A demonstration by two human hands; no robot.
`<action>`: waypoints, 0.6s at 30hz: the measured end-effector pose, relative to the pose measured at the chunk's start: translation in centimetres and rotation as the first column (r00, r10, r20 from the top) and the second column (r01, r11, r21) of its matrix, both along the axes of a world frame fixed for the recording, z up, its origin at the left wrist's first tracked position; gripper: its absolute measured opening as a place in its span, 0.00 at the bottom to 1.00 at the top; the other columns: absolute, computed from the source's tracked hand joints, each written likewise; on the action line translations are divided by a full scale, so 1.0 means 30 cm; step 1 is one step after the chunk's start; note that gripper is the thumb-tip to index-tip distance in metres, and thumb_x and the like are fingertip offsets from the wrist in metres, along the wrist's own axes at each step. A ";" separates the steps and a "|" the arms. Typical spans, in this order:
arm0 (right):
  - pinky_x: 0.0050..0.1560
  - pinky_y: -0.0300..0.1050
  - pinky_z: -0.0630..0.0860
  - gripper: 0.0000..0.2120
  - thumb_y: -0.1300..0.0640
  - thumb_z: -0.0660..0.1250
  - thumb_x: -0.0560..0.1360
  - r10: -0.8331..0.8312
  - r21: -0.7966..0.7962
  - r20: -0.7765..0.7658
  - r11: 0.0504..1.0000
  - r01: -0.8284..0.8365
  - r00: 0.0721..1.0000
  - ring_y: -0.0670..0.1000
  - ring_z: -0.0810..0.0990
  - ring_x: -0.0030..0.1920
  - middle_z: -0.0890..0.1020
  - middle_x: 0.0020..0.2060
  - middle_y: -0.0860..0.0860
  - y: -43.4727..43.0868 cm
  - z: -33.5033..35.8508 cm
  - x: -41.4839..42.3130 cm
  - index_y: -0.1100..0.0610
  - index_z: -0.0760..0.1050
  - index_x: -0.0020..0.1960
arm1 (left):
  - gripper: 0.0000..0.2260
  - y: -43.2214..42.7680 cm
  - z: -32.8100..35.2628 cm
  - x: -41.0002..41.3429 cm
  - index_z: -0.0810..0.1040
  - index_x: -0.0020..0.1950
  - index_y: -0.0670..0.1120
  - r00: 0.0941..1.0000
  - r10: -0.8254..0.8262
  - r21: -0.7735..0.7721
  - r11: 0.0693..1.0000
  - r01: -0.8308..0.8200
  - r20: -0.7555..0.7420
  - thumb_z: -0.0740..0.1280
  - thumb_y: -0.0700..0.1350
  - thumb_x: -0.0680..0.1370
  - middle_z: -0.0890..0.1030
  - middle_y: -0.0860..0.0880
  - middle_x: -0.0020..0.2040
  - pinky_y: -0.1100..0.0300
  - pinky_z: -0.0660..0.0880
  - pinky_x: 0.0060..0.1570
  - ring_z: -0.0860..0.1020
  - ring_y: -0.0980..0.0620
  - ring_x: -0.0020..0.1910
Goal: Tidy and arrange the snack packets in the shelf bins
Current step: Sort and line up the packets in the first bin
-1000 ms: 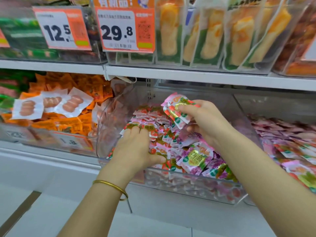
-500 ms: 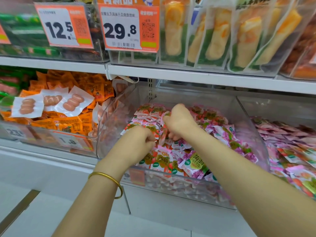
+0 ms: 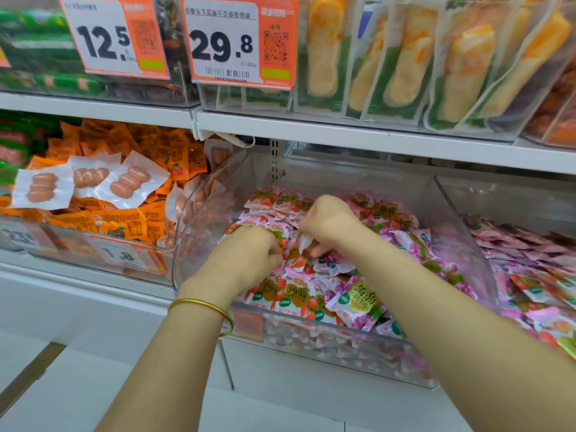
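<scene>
A clear plastic bin (image 3: 461, 244) on the lower shelf holds a heap of small pink, red and purple snack packets (image 3: 358, 294). My left hand (image 3: 249, 257), with a gold bangle on its wrist, is curled into the left side of the heap and grips red-and-pink packets. My right hand (image 3: 330, 226) is curled just right of it, knuckles up, pinching a white-edged packet (image 3: 307, 244) between fingers and thumb. Both hands nearly touch over the middle of the bin. The fingertips are hidden among the packets.
Left bin (image 3: 93, 254) holds orange packets and white sausage packs (image 3: 90, 179). A bin of pink packets (image 3: 536, 263) stands to the right. The upper shelf edge (image 3: 343, 132) overhangs closely, with price tags (image 3: 240, 42) and yellow-green pouches (image 3: 405, 57) above. White floor below.
One second ago my right hand held a bunch of packets above the heap; it has come down into the bin. My left hand has curled from flat into a grip.
</scene>
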State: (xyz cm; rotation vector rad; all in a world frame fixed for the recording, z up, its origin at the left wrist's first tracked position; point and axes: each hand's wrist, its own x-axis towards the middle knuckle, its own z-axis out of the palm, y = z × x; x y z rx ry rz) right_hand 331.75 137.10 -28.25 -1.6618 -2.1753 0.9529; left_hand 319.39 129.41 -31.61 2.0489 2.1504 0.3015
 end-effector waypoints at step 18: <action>0.55 0.51 0.77 0.08 0.63 0.67 0.74 0.137 0.273 0.290 0.937 -0.219 0.947 0.53 0.80 0.51 0.82 0.51 0.52 0.023 0.066 0.122 0.54 0.81 0.50 | 0.21 0.029 0.014 0.134 0.72 0.65 0.48 0.997 -0.053 0.077 0.996 0.049 0.060 0.68 0.49 0.74 0.72 0.46 0.57 0.50 0.71 0.57 0.71 0.45 0.59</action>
